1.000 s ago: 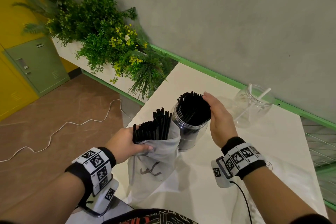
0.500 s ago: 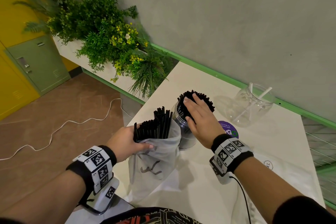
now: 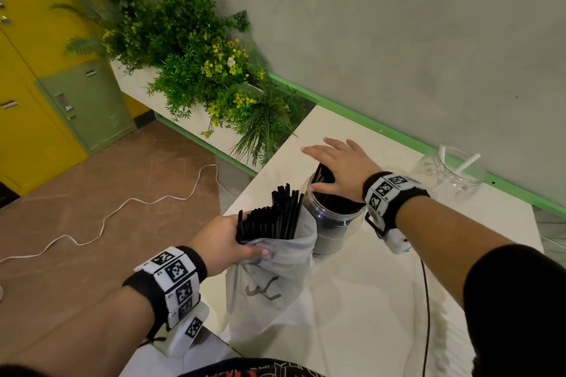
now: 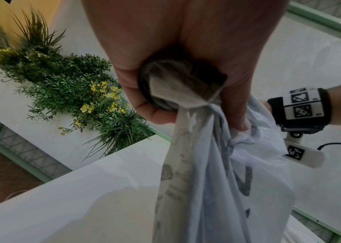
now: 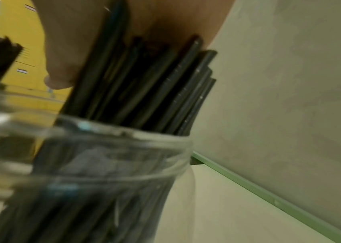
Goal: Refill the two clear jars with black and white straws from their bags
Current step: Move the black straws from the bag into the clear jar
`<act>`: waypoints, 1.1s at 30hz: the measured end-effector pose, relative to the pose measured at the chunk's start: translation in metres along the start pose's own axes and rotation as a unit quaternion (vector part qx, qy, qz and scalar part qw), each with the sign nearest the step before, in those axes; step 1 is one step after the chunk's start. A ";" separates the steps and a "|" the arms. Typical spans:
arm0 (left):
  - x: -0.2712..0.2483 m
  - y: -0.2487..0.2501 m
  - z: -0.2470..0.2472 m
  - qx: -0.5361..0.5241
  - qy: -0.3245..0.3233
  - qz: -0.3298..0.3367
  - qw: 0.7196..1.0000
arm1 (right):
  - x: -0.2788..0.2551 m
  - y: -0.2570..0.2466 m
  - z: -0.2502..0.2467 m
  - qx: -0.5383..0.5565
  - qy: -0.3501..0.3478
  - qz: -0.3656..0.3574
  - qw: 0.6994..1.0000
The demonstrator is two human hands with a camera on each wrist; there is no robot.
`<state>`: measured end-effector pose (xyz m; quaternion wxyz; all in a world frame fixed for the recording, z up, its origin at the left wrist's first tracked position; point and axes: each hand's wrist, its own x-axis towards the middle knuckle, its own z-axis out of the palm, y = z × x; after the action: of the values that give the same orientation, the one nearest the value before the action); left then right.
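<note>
A clear jar (image 3: 332,225) (image 5: 94,164) packed with black straws (image 5: 144,92) stands mid-table. My right hand (image 3: 338,165) lies flat on the straw tops, fingers straight and spread. My left hand (image 3: 228,242) (image 4: 186,65) grips a bundle of black straws (image 3: 272,217) through the neck of a white plastic bag (image 3: 269,281) (image 4: 217,180) just left of the jar. A second clear jar (image 3: 450,174) with two white straws (image 3: 467,162) stands at the far right by the wall.
The white table (image 3: 367,300) has its left edge beside the bag, with brown floor and a white cable (image 3: 122,208) below. A planter of green foliage (image 3: 199,70) sits at the far left corner. A green rail (image 3: 382,131) runs along the grey wall.
My right hand moved from the jar's right side onto the straw tops and has flattened further across them. The left hand and bag stay put.
</note>
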<state>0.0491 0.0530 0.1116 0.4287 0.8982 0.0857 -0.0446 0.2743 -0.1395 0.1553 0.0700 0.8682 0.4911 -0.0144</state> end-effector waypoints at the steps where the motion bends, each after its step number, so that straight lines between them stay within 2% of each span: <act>1: 0.000 0.000 -0.001 0.002 0.000 -0.001 1.000 | 0.002 0.000 0.000 0.019 -0.011 0.015 1.000; 3: 0.001 0.000 -0.001 0.004 0.001 -0.003 1.000 | 0.005 -0.001 0.005 0.053 0.007 0.042 0.998; 5: 0.001 0.000 -0.001 0.005 0.003 -0.005 1.000 | 0.007 -0.005 0.010 0.108 0.079 0.063 0.989; 9: 0.001 -0.003 -0.002 0.000 0.012 -0.003 1.000 | 0.005 -0.006 0.000 0.231 0.259 0.124 0.930; 10: 0.001 -0.004 -0.002 0.001 0.013 -0.003 1.000 | 0.005 -0.006 -0.003 0.239 0.285 0.144 0.917; 12: 0.002 -0.006 -0.002 0.007 0.014 -0.006 1.000 | 0.005 0.001 -0.003 0.226 0.257 0.180 0.922; 14: 0.003 -0.006 -0.002 0.008 0.014 -0.005 1.000 | 0.006 0.008 0.002 0.216 0.157 0.200 0.943; 16: 0.003 -0.006 -0.002 0.008 0.011 -0.003 1.000 | 0.004 0.014 0.007 0.259 0.106 0.204 0.938; 19: 0.005 -0.009 -0.001 0.011 0.009 0.001 1.000 | -0.008 0.009 0.005 0.338 0.180 0.172 0.908; 21: 0.006 -0.010 -0.001 0.022 0.009 -0.001 1.000 | -0.025 0.004 0.000 0.341 0.238 0.148 0.897; 24: 0.006 -0.010 0.000 0.020 0.008 -0.008 1.000 | -0.058 0.002 0.005 0.244 0.270 0.091 0.927; 28: 0.009 -0.010 0.000 0.033 0.004 -0.003 0.999 | -0.073 0.008 0.028 0.103 0.207 0.039 0.972; 33: 0.010 -0.006 -0.001 0.029 0.002 0.015 0.999 | -0.039 0.013 0.021 0.065 0.130 0.059 0.988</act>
<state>0.0580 0.0589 0.1064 0.4027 0.9117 0.0717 -0.0391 0.2661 -0.1816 0.1396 -0.0505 0.8930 0.4417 0.0703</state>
